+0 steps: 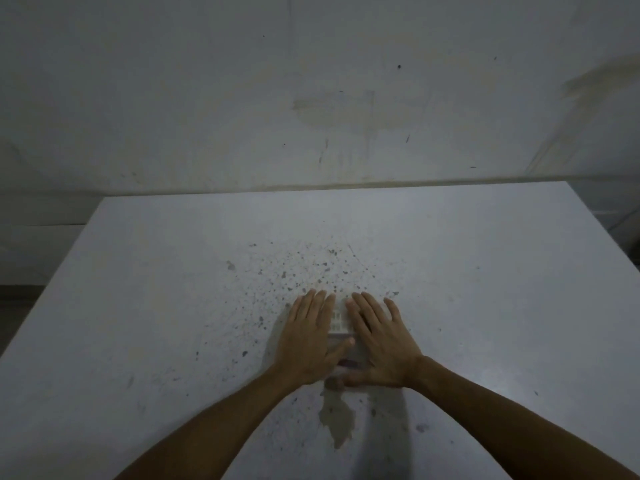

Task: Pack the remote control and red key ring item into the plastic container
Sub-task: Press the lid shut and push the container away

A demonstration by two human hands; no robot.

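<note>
- Head view, lower frame: two bare forearms come up from the bottom edge, converging toward frame centre.
- Just above the bottom edge, between the forearms: a pale chipped patch point(337, 422) in the bench point(138, 306) surface, w/ a dark shadow to its right.
- Left hand point(308, 341): palm down, centre frame, fingers point(317, 306) extended and close together, pointing away; thumb angles right across a clear object between the hands. Flat press, not a curled grip.
- Right hand point(381, 344): palm down just right of the left, fingers point(367, 310) extended and slightly spread, little finger splayed out to the right; thumb runs left along the near edge of the clear object.
- Plastic container point(341, 355): mostly hidden under both hands, only a strip shows in the gap between them. Looks translucent; can't tell if a lid is on.
- Remote control point(337, 318): white, rows of small buttons visible in the gap btwn the index fingers, above the left thumb. Appears to be inside or under the clear plastic, can't say which for sure.
- Red key ring item: not made out; too dim / covered.
- Mid frame: bench top is pale grey, speckled w/ dark flecks densest just beyond the fingertips.
- Upper frame: stained, scuffed wall point(311, 81) behind the bench's far edge; lighting is dim throughout.
</note>
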